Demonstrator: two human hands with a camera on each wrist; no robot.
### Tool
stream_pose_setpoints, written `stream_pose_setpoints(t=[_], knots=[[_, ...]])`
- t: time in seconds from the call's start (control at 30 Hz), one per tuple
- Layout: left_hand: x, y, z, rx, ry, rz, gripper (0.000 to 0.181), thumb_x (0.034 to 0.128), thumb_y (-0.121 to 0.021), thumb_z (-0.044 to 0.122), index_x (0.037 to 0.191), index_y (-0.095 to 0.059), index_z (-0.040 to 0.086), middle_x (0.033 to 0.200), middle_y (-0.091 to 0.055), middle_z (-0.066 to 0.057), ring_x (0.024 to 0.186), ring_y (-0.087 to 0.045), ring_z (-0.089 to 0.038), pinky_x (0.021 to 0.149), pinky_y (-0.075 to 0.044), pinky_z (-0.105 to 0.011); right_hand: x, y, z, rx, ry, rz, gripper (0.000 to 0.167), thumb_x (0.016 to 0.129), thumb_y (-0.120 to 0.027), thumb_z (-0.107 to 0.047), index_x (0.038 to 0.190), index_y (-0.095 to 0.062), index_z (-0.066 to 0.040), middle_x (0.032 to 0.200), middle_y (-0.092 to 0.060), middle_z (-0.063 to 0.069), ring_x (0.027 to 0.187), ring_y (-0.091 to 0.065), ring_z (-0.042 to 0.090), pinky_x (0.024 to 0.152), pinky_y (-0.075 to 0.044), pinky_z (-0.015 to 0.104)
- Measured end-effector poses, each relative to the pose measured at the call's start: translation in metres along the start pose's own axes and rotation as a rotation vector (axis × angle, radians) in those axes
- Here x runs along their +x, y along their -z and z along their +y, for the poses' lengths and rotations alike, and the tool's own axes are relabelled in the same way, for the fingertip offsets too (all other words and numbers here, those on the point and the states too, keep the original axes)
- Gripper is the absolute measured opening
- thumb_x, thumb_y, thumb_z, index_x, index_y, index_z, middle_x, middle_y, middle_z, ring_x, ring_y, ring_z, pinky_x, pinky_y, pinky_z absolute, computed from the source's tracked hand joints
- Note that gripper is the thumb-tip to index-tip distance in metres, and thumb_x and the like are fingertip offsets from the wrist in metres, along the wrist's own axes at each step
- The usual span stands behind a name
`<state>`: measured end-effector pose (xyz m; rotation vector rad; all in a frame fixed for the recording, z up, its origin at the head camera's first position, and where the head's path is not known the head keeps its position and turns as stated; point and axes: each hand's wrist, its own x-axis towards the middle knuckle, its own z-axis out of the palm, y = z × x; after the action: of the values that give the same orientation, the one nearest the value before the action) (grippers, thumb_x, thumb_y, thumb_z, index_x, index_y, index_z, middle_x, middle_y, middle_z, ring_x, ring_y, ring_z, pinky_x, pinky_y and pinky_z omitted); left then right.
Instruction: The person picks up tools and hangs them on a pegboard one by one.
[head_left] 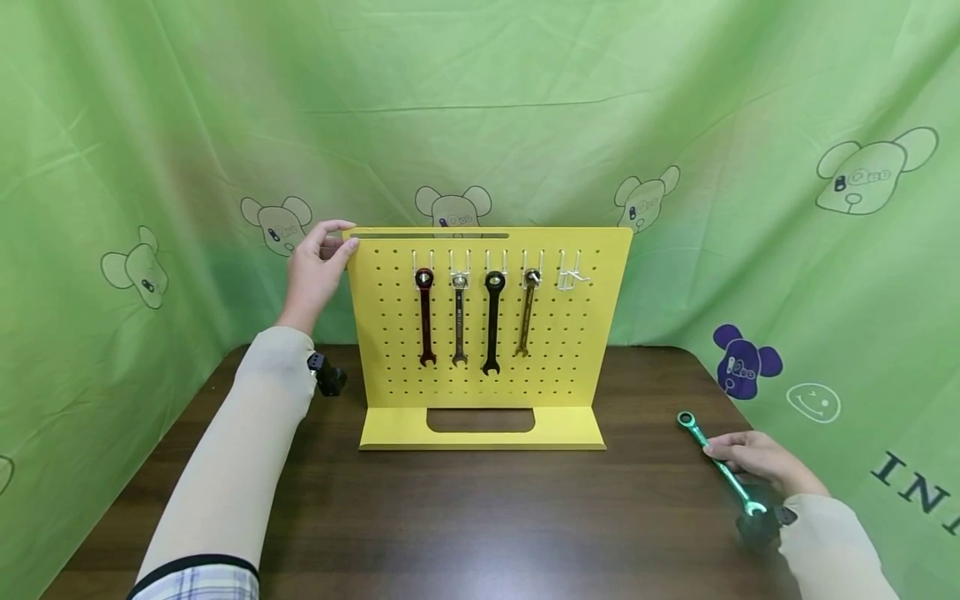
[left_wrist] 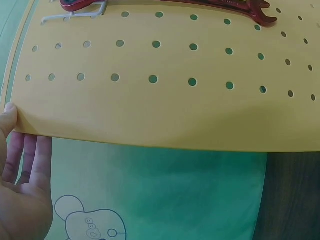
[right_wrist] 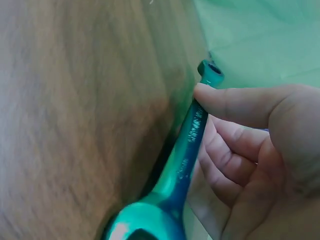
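A green combination wrench (head_left: 722, 468) is pinched between the thumb and fingers of my right hand (head_left: 761, 460), at the right side of the table. In the right wrist view the thumb presses on the shank of this wrench (right_wrist: 186, 137) near its ring end. My left hand (head_left: 315, 271) grips the upper left corner of a yellow pegboard (head_left: 480, 385), thumb in front and fingers behind. On the board's white hooks hang a dark red wrench (head_left: 426, 321), a silver wrench (head_left: 460, 321), a black wrench (head_left: 492, 325) and a bronze-coloured wrench (head_left: 527, 317).
A bare white hook (head_left: 572, 279) sits at the right of the hanging row. The pegboard's foot stands on a dark brown wooden table (head_left: 480, 508). Green printed curtain (head_left: 480, 100) surrounds the table at the back and sides.
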<state>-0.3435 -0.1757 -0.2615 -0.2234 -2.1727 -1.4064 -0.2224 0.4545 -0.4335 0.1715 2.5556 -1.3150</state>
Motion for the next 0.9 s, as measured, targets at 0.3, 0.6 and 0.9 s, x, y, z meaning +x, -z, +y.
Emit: stream_pose_setpoints(t=[0.3,0.6,0.9], knots=[[-0.001,0.0,0.002,0.002,0.004,0.006,0.034,0.1005,-0.063,0.032,0.13,-0.063,0.017,0.115,-0.065,-0.013,0.099,-0.061,-0.02,0.08,-0.052,-0.029,0.002,-0.006,-0.017,-0.029,0.084,-0.006,0.036,0.1,-0.06,-0.017,0.117,-0.057,0.015,0.085,-0.059,0.0,0.076,-0.053,0.013,0.066,-0.051,0.029],[0.0,-0.002,0.001,-0.007,0.006,0.005,0.033,0.1003,-0.063,0.032,0.13,-0.063,0.017,0.114,-0.065,-0.012,0.097,-0.061,-0.019,0.08,-0.053,-0.029,0.006,-0.013,-0.037,0.045,0.222,-0.091,0.024,0.103,-0.059,-0.021,0.117,-0.061,-0.001,0.099,-0.062,0.004,0.086,-0.061,0.017,0.072,-0.056,0.031],[-0.001,-0.002,-0.001,-0.023,0.014,0.001,0.034,0.1003,-0.063,0.032,0.131,-0.062,0.017,0.115,-0.065,-0.011,0.098,-0.06,-0.019,0.083,-0.054,-0.031,0.01,-0.026,-0.072,0.093,0.357,-0.029,0.021,0.103,-0.06,-0.021,0.117,-0.06,-0.005,0.099,-0.058,0.005,0.087,-0.061,0.016,0.075,-0.059,0.03]])
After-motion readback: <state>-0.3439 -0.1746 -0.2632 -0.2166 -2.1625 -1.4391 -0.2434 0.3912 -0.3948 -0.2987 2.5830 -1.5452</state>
